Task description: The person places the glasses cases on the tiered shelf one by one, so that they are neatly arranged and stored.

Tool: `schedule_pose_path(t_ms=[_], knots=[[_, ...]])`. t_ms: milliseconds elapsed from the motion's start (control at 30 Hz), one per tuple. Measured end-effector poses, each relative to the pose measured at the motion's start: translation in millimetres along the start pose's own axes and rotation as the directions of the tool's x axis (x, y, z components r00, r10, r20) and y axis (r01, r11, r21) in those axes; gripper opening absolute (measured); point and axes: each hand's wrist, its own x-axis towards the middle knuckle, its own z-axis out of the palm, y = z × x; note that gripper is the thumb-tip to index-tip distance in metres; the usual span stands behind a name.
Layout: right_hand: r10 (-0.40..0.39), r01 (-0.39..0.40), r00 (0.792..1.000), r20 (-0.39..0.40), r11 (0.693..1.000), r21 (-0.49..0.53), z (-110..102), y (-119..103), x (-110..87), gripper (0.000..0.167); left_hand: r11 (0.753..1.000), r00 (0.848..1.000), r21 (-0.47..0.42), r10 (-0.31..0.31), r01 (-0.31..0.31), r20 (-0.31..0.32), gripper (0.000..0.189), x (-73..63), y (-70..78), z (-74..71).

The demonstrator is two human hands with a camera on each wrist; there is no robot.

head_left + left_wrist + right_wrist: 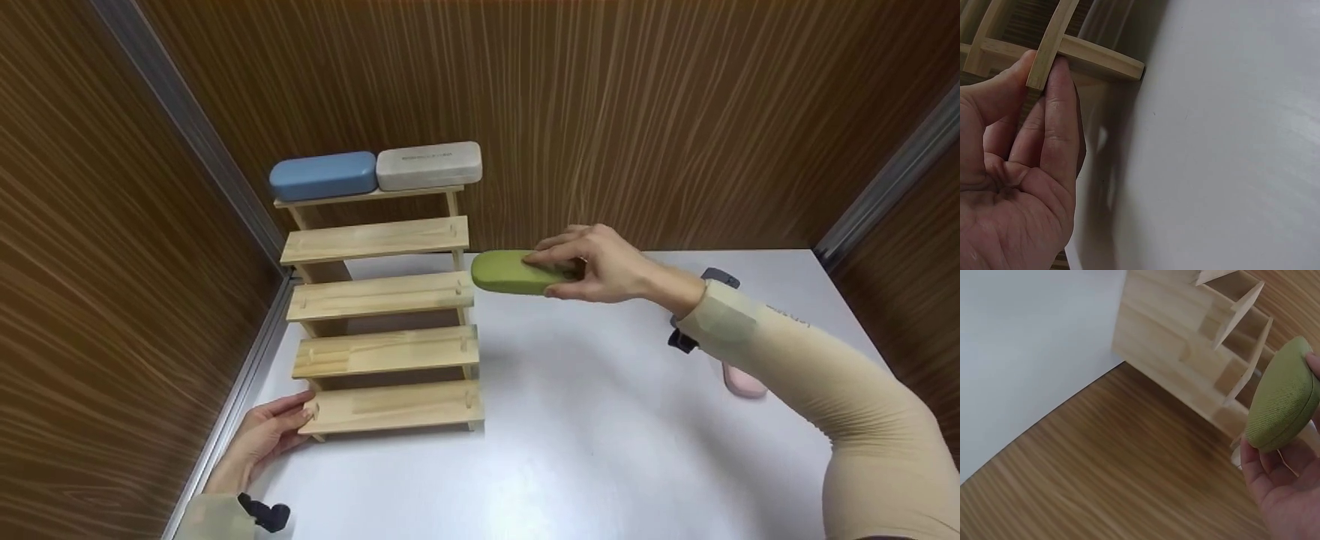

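My right hand point(600, 264) grips a green glasses case point(506, 271) in the air, just right of a stepped wooden rack point(382, 294). In the right wrist view the green case point(1280, 396) sits between thumb and fingers, its fabric-like surface showing. My left hand point(271, 431) pinches the left end of the rack's lowest shelf. Seen from the left wrist, thumb and fingers point(1058, 121) press on both faces of that shelf board point(1050, 48). On the top shelf a blue glasses case point(324, 176) and a light grey one point(430, 166) lie side by side.
On the white table point(555, 420), a pink case point(744, 381) and a dark grey object point(720, 277) lie at the right, partly hidden by my right forearm. Wood-grain panels point(637, 112) enclose the back and both sides. The rack's four lower shelves carry nothing.
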Motion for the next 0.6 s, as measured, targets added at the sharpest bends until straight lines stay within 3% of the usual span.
schedule_pose_path(t_ms=[300, 600], knots=[[-0.044, 0.044, 0.998, 0.044, 0.999, -0.008, 4.5, -15.4, 36.1, 0.052, 1.000, 1.000, 0.000, 0.018, -0.018, 0.017, 0.033, 0.7, -1.4, -1.2], [-0.050, 0.050, 0.999, 0.013, 0.998, 0.036, 6.2, -24.4, 77.0, 0.051, 1.000, 1.000, 0.010, 0.014, -0.014, -0.002, 0.040, 1.8, -0.4, 1.4]])
